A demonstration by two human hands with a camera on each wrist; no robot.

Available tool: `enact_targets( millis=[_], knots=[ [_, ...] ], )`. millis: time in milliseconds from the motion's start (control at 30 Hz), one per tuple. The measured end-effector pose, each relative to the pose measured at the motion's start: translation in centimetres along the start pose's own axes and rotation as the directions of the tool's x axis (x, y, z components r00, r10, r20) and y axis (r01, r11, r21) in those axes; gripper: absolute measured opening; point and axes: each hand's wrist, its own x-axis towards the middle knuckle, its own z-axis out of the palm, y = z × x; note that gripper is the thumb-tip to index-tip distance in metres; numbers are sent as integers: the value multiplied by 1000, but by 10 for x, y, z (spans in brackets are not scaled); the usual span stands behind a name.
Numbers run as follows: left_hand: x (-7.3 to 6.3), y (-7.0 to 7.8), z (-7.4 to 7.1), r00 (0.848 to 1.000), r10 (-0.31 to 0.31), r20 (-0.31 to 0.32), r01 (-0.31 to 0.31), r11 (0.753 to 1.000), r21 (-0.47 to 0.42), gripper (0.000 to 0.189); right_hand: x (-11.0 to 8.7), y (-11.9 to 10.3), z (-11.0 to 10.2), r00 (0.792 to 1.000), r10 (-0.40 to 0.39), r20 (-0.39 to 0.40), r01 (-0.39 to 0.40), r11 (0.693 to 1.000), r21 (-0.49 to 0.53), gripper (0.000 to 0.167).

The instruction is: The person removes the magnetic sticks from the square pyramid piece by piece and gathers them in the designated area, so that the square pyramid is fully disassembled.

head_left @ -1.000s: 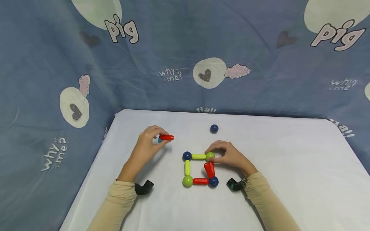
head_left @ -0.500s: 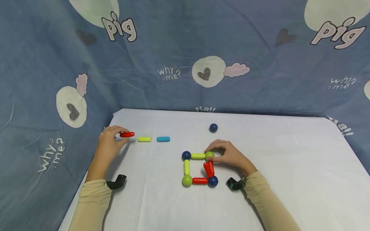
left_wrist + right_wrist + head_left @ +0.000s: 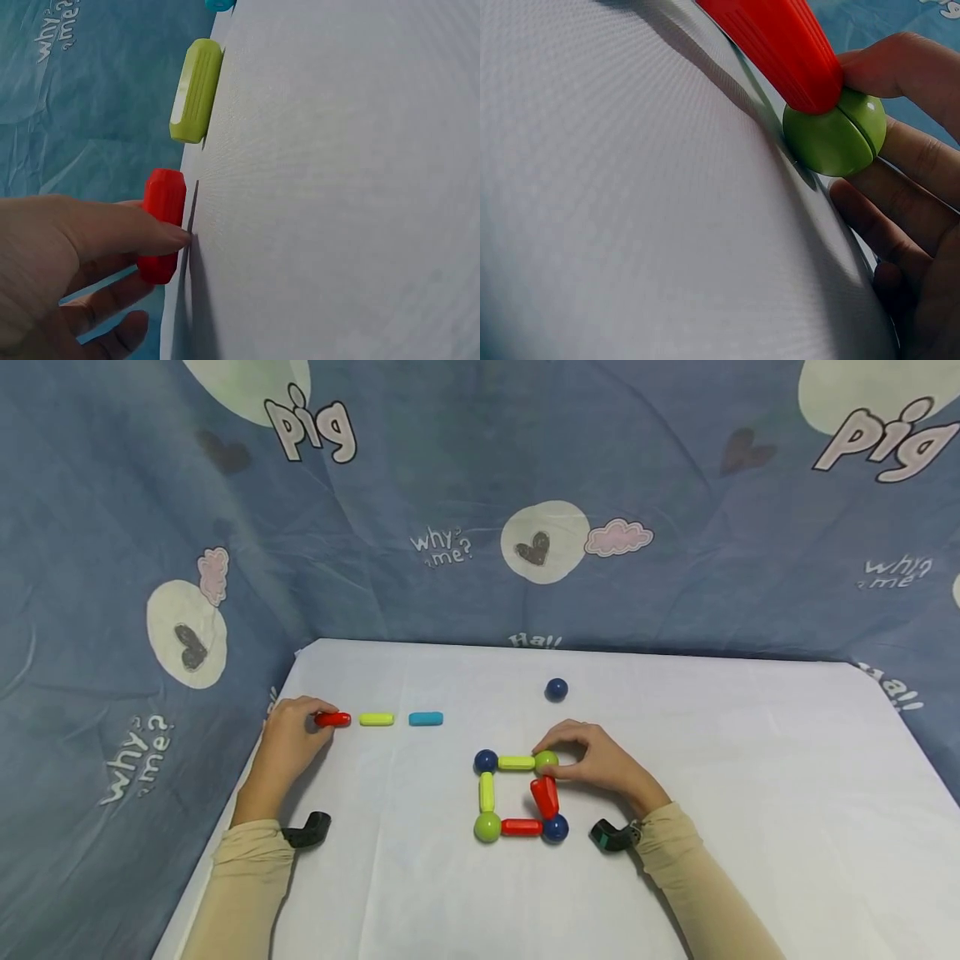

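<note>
My left hand pinches a red stick between thumb and fingers at the left of the table; in the left wrist view the red stick lies close to the cloth. To its right, in line, lie a yellow-green stick and a light blue stick. With thumb and fingers my right hand holds a green ball, the far right corner of a square of sticks and balls. A dark blue ball forms the near right corner, with a red stick leaning up from it.
The square's other corners are a dark blue ball and a green ball. A loose dark blue ball lies farther back. White cloth covers the table; a blue printed curtain hangs behind and at the left.
My left hand has carried the red stick leftward, then lowered it beside the yellow-green stick, uncovering the yellow-green and light blue sticks. My right hand keeps its hold on the green ball.
</note>
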Motion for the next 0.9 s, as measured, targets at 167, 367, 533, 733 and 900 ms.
enact_targets(
  millis=[167, 367, 533, 733, 900],
  knots=[
    [0, -1, 1, 1000, -1, 2, 1, 1000, -7, 29, -1, -1, 0, 1000, -3, -2, 3, 1000, -8, 26],
    [0, -3, 1, 999, -25, 30, 25, 1000, -13, 31, 0, -1, 0, 1000, 6, -5, -6, 1000, 0, 26],
    [0, -1, 1, 999, -34, 36, 35, 999, -19, 31, -1, -1, 0, 1000, 2, -6, -2, 1000, 2, 26],
    [0, -1, 1, 999, -32, 35, 33, 999, -20, 31, -1, -1, 0, 1000, -1, -6, 1, 1000, -7, 26],
    [0, -1, 2, 1000, -15, 20, 15, 1000, -17, 33, 0, -1, 0, 1000, 8, -5, -8, 1000, -9, 26]
  ],
)
